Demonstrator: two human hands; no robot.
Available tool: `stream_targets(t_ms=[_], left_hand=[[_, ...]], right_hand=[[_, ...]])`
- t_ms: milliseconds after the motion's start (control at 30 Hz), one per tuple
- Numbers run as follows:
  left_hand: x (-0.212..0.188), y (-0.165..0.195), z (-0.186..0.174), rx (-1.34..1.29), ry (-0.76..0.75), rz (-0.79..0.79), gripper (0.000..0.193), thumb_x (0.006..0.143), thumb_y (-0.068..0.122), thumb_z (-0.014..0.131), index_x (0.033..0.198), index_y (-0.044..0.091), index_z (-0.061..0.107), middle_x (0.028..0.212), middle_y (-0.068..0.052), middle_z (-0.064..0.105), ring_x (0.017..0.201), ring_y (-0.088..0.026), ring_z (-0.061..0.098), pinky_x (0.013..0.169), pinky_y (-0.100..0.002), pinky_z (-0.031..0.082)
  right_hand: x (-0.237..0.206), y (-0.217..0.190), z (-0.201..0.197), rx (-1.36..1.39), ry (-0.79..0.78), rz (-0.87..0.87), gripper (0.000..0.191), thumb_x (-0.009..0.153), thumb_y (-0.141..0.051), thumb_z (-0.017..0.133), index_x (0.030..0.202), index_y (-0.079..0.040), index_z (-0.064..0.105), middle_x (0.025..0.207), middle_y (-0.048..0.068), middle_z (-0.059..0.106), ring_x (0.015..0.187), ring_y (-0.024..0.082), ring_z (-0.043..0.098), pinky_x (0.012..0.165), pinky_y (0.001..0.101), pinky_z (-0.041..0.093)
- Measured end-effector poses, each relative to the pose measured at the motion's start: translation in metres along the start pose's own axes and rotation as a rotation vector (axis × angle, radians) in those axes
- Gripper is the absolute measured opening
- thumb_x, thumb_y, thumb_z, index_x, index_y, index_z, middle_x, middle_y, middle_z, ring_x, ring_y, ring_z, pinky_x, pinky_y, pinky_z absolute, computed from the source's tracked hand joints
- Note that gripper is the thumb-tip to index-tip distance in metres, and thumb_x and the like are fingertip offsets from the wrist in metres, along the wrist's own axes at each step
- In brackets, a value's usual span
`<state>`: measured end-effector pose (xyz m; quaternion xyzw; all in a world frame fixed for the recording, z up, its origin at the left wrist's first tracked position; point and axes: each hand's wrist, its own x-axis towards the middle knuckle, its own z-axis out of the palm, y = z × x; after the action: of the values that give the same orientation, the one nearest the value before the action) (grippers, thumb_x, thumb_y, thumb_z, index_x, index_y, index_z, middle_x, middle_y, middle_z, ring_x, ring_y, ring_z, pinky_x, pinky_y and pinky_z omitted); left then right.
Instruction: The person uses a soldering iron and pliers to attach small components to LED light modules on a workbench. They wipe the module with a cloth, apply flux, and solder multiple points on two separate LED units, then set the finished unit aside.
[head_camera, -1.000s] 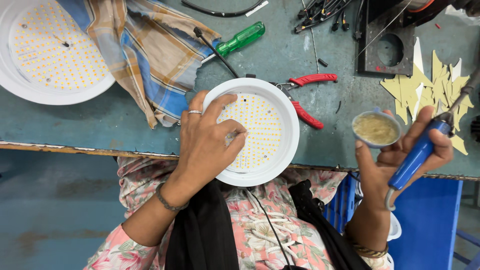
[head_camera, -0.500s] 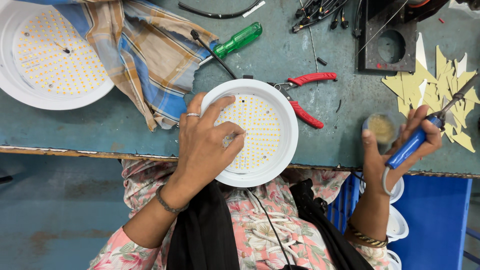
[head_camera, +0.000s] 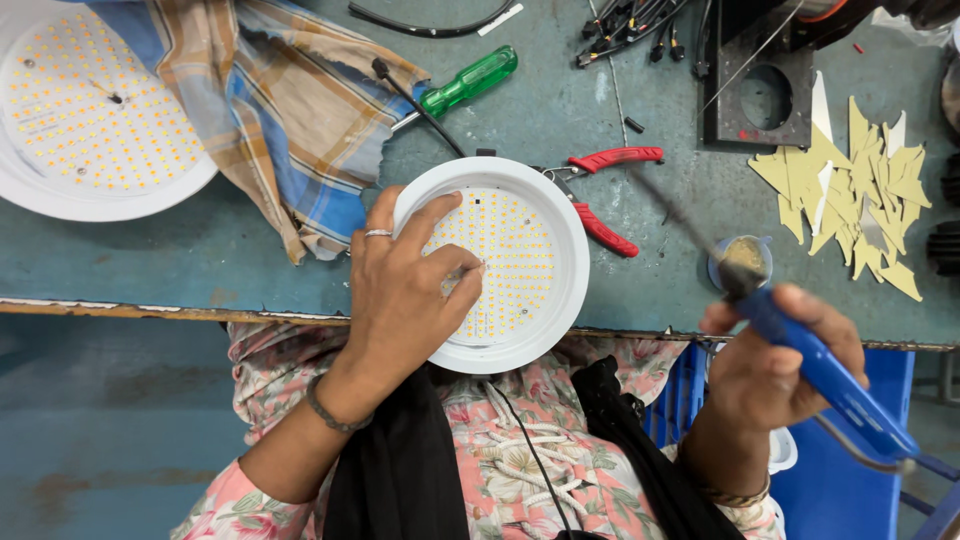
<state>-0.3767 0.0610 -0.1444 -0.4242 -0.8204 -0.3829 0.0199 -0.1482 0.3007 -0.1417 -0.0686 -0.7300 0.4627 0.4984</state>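
My left hand (head_camera: 405, 285) rests on a round white lamp panel (head_camera: 520, 250) studded with small yellow diodes, fingers pressing on its face at the table's front edge. My right hand (head_camera: 775, 365) grips a blue-handled soldering iron (head_camera: 815, 365), its thin tip reaching up and left toward the red pliers (head_camera: 605, 195). A small round tin of paste (head_camera: 742, 258) sits on the table just above my right hand.
A second, larger diode panel (head_camera: 85, 115) lies at the far left under a checked cloth (head_camera: 270, 105). A green screwdriver (head_camera: 465, 82), black cables (head_camera: 640, 25), a black square bracket (head_camera: 765, 95) and yellow card scraps (head_camera: 860, 190) lie further back.
My right hand has set the paste tin down on the table and swung the soldering iron so its tip points left toward the panel. My left hand stays on the panel.
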Motion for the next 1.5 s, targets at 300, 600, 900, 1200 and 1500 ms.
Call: stream_targets(t_ms=[300, 600, 900, 1200, 1500], left_hand=[[-0.003, -0.009, -0.010, 0.013, 0.031, 0.009, 0.009, 0.078, 0.021, 0.079, 0.076, 0.013, 0.076, 0.135, -0.006, 0.065, 0.133, -0.040, 0.046, 0.088, -0.052, 0.041], [-0.006, -0.018, -0.019, 0.010, 0.042, -0.003, 0.008, 0.078, 0.020, 0.078, 0.075, 0.013, 0.076, 0.136, -0.007, 0.064, 0.134, -0.040, 0.045, 0.090, -0.053, 0.041], [-0.006, -0.025, -0.024, -0.005, 0.060, 0.008, 0.008, 0.078, 0.019, 0.077, 0.075, 0.012, 0.076, 0.136, -0.008, 0.064, 0.132, -0.040, 0.046, 0.087, -0.051, 0.040], [-0.006, -0.026, -0.028, 0.002, 0.064, 0.004, 0.007, 0.076, 0.018, 0.077, 0.074, 0.012, 0.076, 0.136, -0.008, 0.065, 0.132, -0.041, 0.046, 0.087, -0.051, 0.041], [-0.009, -0.024, -0.031, -0.006, 0.051, -0.016, 0.007, 0.075, 0.019, 0.078, 0.072, 0.014, 0.075, 0.136, -0.005, 0.063, 0.132, -0.039, 0.046, 0.085, -0.052, 0.041]], right_hand=[[0.021, -0.042, 0.046, -0.136, -0.257, 0.039, 0.023, 0.103, -0.021, 0.076, 0.105, -0.002, 0.063, 0.087, 0.016, 0.071, 0.068, 0.022, 0.070, 0.065, 0.0316, 0.056], [0.062, -0.067, 0.097, -0.360, -0.513, 0.054, 0.020, 0.092, -0.017, 0.074, 0.091, 0.003, 0.072, 0.076, 0.010, 0.071, 0.056, 0.014, 0.065, 0.055, 0.0220, 0.048], [0.070, -0.069, 0.112, -0.340, -0.574, 0.043, 0.015, 0.090, -0.012, 0.073, 0.088, 0.002, 0.069, 0.083, 0.011, 0.073, 0.054, 0.013, 0.063, 0.053, 0.0214, 0.045], [0.081, -0.081, 0.129, -0.391, -0.651, 0.028, 0.013, 0.088, -0.013, 0.071, 0.086, 0.000, 0.070, 0.078, 0.009, 0.071, 0.051, 0.012, 0.062, 0.050, 0.0223, 0.045], [0.100, -0.102, 0.150, -0.450, -0.809, -0.017, 0.007, 0.082, -0.011, 0.072, 0.084, -0.004, 0.070, 0.073, 0.008, 0.069, 0.058, 0.018, 0.066, 0.053, 0.0262, 0.049]])
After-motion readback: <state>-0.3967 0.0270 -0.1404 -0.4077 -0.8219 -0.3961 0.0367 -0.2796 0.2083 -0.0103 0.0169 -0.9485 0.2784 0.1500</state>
